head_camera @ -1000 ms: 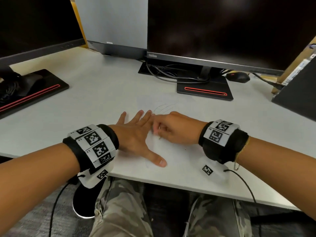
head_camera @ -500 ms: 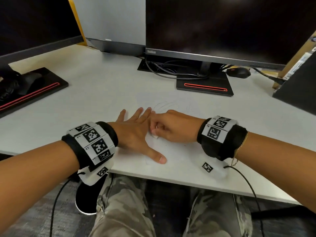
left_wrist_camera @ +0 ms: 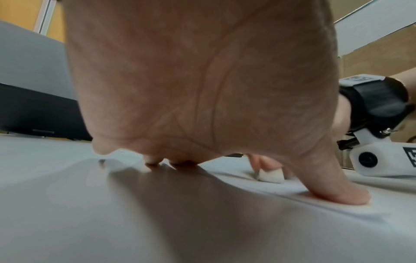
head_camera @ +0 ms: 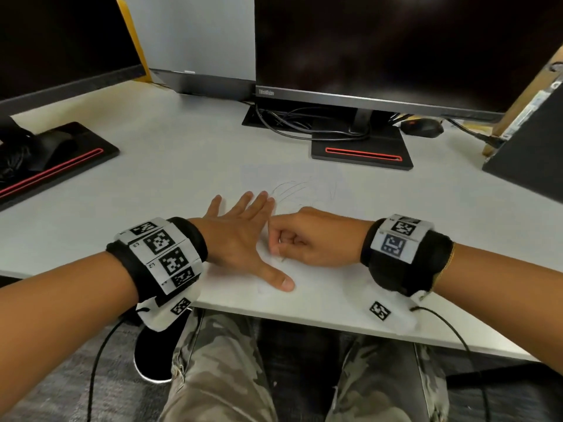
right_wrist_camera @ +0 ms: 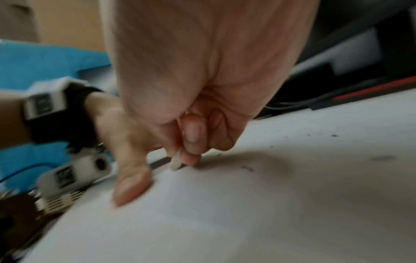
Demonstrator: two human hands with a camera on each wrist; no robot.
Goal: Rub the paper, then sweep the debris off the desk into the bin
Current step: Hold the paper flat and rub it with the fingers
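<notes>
Right hand (head_camera: 307, 239) with eraser (left_wrist_camera: 270, 175) has slid nearer; left hand (head_camera: 234, 239) stays flat.

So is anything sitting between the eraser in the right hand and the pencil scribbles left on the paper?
Nothing visible does. The right hand pinches the eraser against the paper, and the scribbles lie just beyond it on bare sheet. The left hand presses flat beside it, its fingertips near the scribbles' left edge.
</notes>
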